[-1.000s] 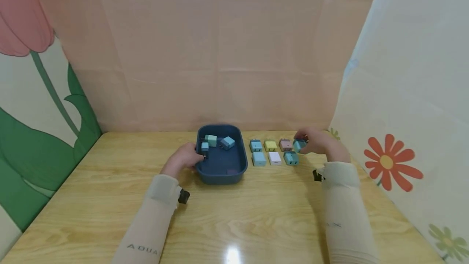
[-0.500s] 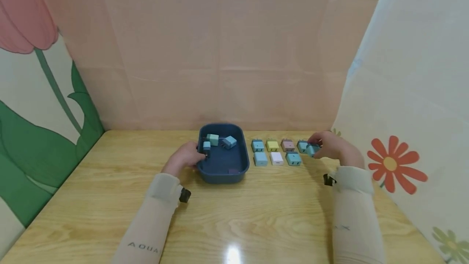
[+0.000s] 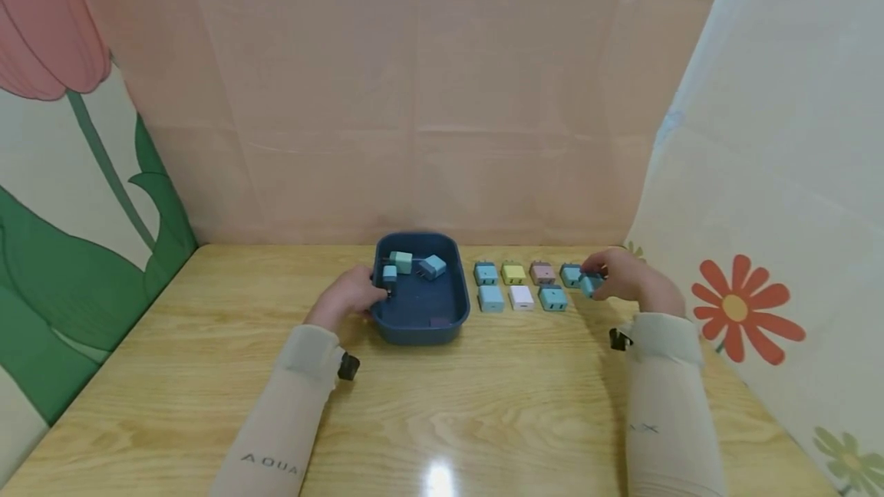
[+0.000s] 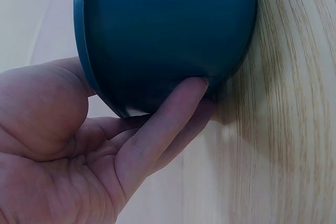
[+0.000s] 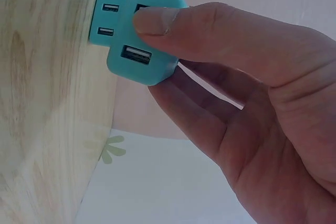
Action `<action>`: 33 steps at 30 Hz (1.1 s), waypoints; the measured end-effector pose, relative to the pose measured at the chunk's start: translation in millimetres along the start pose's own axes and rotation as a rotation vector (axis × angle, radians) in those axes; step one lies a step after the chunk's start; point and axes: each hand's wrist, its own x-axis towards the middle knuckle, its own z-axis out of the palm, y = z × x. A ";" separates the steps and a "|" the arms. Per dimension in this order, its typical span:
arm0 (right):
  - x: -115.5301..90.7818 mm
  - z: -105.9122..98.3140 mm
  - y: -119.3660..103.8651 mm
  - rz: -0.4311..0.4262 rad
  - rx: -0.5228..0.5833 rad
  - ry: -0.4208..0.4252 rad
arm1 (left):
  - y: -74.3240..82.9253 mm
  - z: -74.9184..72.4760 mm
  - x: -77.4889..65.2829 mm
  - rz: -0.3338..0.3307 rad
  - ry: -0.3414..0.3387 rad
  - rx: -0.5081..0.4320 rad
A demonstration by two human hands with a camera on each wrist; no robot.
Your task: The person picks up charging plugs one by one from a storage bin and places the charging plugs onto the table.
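Note:
My left hand [image 3: 351, 294] grips the left rim of a dark blue bin [image 3: 419, 336]; in the left wrist view its fingers [image 4: 163, 124] lie against the bin's outer wall. My right hand [image 3: 625, 278] pinches a teal USB wall charger [image 5: 126, 38] between thumb and fingers, its USB ports facing the wrist camera. Just left of it, at the right end of the back row, another teal charger [image 3: 570, 275] sits on the table. The right wrist view shows it partly hidden behind the held one.
Back row: blue [image 3: 486, 273], yellow [image 3: 513, 274] and pink chargers [image 3: 542, 273]. Front row: light blue [image 3: 491, 298], white [image 3: 521, 297] and teal chargers [image 3: 553, 297]. Inside the bin lie a green charger [image 3: 400, 262], blue charger [image 3: 433, 267] and others. A curtain [image 3: 760, 175] borders the right.
My right hand has moved slightly right with the teal charger, and the charger at the back row's right end now shows beside it. The left hand keeps its grip on the bin.

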 end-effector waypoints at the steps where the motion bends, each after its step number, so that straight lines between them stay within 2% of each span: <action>1: 0.0 0.5 0.4 -0.002 -0.005 0.003 | 0.0 0.1 0.0 0.000 0.000 0.000; 7: -0.7 1.5 1.2 0.001 -0.025 -0.002 | 0.6 0.4 -0.9 0.012 -0.009 0.012; 17: -1.8 2.3 3.3 0.031 -0.004 -0.082 | 0.2 -1.4 -0.9 0.002 -0.017 -0.003; 27: -2.0 5.1 0.2 0.070 -0.002 -0.115 | -0.3 -0.1 1.6 -0.023 -0.016 0.003; 33: -1.4 7.0 -0.7 0.070 -0.003 -0.117 | -0.8 -0.2 1.8 -0.007 -0.021 0.014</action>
